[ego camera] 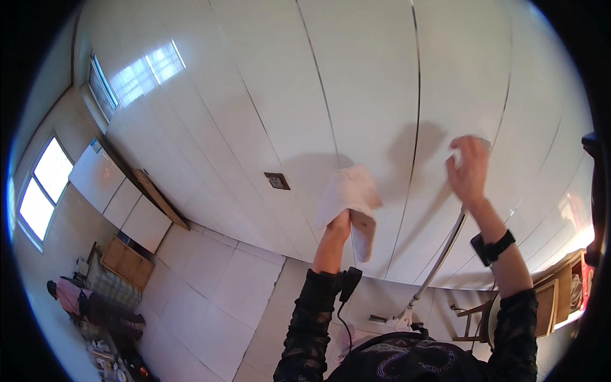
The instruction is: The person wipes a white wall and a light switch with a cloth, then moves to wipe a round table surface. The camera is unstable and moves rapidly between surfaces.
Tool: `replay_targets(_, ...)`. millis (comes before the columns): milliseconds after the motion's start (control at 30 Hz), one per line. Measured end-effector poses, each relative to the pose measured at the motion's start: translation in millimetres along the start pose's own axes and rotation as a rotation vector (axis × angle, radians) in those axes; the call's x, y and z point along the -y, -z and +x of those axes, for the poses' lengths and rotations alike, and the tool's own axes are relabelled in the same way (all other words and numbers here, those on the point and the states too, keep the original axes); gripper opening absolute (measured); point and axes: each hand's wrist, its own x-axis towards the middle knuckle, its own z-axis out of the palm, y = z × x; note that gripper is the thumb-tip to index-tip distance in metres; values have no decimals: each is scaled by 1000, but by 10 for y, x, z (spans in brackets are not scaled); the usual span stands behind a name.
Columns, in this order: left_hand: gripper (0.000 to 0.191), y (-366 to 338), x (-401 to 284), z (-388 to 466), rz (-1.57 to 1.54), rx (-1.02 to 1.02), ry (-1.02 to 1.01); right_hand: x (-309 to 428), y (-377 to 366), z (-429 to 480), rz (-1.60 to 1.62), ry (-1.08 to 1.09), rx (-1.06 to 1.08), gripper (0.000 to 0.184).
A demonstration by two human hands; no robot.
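Observation:
My left hand (340,224) holds a pale cloth (353,191) against or close to the glossy white wall panels (367,95); the cloth drapes over the fingers and one end hangs down. To the right, my right hand (470,167) is raised near the wall with its fingers curled and apart. A small pale round thing shows just behind its fingertips, too blurred to name, and I cannot tell if the hand touches it. Below this hand stands a mop with a metal pole (441,255), its head resting on the floor.
A wall socket (277,181) sits left of the cloth. At lower right are a wooden stool (470,321) and wooden boards (549,296). Far left, a white refrigerator (119,191) stands by a window, and another person (90,303) is near a cloth-covered piece of furniture.

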Motion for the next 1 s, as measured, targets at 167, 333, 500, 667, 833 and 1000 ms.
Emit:
replay_targets(167, 53, -182, 47, -156, 458, 12, -151, 982, -59, -691, 857, 187, 749, 24)
replay_targets(333, 55, -438, -8, -406, 1437, 121, -637, 1500, -211, -1026, 962, 111, 1272, 20)
replay_targets(500, 57, -538, -104, -702, 1650, 118, -697, 1224, -486, -794, 1245, -692, 965, 46)
replay_targets(667, 52, -541, -174, -740, 1452, 106, -1070, 963, -553, -607, 1631, -964, 528, 56)
replay_targets(833, 40, -371, -125, -824, 1334, 130, -667, 602, -375, -115, 1696, -795, 164, 45)
replay_targets(1000, 36, 485, -347, -1076, 1430, 92, -533, 296, 54, 576, 552, -278, -50, 38)
